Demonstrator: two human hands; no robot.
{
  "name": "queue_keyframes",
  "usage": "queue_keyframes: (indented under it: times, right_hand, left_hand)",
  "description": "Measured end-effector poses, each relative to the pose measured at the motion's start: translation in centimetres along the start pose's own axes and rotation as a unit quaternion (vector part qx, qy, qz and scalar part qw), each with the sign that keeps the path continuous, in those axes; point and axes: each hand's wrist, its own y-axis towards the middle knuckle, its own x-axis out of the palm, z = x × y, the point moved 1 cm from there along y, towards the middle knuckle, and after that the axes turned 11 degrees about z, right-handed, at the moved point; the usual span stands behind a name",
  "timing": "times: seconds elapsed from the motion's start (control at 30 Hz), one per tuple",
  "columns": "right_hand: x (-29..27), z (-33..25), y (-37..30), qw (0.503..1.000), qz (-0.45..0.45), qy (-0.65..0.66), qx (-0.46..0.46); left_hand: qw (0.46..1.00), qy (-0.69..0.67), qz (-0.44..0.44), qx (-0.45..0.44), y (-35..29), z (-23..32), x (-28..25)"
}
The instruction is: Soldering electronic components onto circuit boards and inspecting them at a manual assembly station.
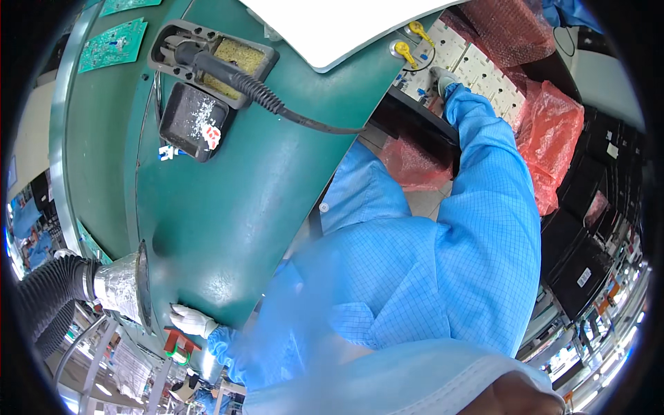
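Note:
My left hand (193, 321), in a white glove, rests on the green mat of the workbench (228, 207) near its lower edge. Its fingers are stretched out and nothing shows in them. Far off at the upper right, my right hand (443, 80), also gloved, reaches down into an open box (422, 114) beside the bench. It touches or hovers just above pale boards (477, 72) that carry small dark and blue parts. How its fingers are set, and whether they grip a board, is too small to make out.
A soldering iron (214, 66) sits in its sponge holder, beside a black tray (187, 117) with white bits. Green circuit boards (113, 45) lie at the far left. A fume hose (117, 282) stands near my left hand. Red bubble wrap (550, 138) hangs by the box. A white panel (339, 24) overhangs the bench.

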Motion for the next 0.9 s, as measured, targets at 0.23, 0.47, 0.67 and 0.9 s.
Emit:
queue_keyframes:
  times: [0.23,0.47,0.67,0.9]
  right_hand:
    - [-3.2,-0.2,-2.2,0.955,-0.110,0.254,0.106]
    - [-11.3,-6.7,-7.4,0.968,0.064,0.067,-0.233]
    - [-26.5,-5.5,-12.8,0.946,0.278,0.120,-0.117]
    - [-39.3,-4.2,-29.7,0.657,0.118,0.690,-0.282]
  left_hand:
    - [0.999,-0.045,-0.006,-0.019,0.3,1.3,-0.8]
    - [0.990,-0.136,-0.016,-0.033,0.1,1.4,-0.7]
    - [0.994,-0.090,0.056,0.008,-1.3,-0.9,-0.3]
    - [0.933,-0.156,0.287,0.148,-4.6,1.3,-8.5]
